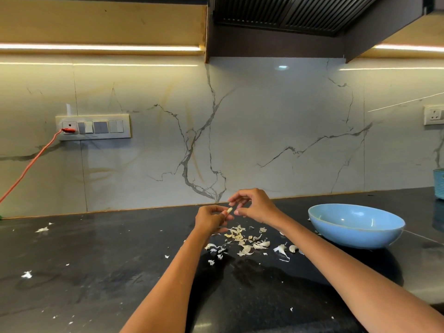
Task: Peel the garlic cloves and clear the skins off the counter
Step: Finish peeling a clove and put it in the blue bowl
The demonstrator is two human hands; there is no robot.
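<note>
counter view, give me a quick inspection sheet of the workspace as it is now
surface: dark counter with pale flecks scattered across it.
job's things: garlic clove held up between both hands; pile of skins on the counter under them; one clove lies near the blue bowl.
clutter: stray skin bits at far left.
hands: left hand pinches the clove; right hand has fingers curled at its tip, grip unclear.
cables: orange cable runs from the switch panel down to the left.
surroundings: marble backsplash, hood overhead, second socket and a teal container at right edge.
</note>
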